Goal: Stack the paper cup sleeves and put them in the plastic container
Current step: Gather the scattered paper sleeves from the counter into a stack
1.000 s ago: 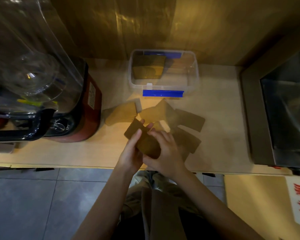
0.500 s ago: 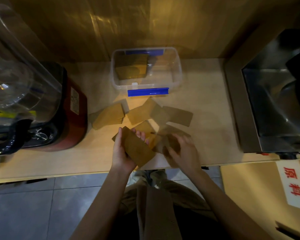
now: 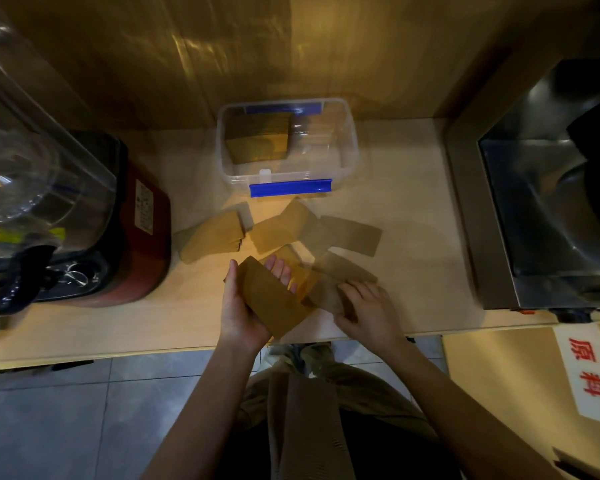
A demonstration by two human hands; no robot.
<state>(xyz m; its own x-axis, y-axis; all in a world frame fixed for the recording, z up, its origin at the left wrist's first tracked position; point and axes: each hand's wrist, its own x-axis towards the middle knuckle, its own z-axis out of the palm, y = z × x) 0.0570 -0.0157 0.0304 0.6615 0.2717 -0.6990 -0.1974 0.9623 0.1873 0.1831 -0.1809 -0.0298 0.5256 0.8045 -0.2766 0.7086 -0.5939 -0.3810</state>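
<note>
Sleeves of brown paper, already gathered in a small stack, sat in the left hand, which gripped them with the thumb on the near side and the fingers behind. More loose sleeves lay scattered on the counter toward 12 and 1 o'clock from the hands, and the plastic container stood farther at 12 o'clock, with some sleeves inside. The risk, I think, was that the stack could slip or fan out, because one hand alone held it at a tilt. The right hand was at 3 o'clock, palm down, its fingers closing on one sleeve on the counter.
</note>
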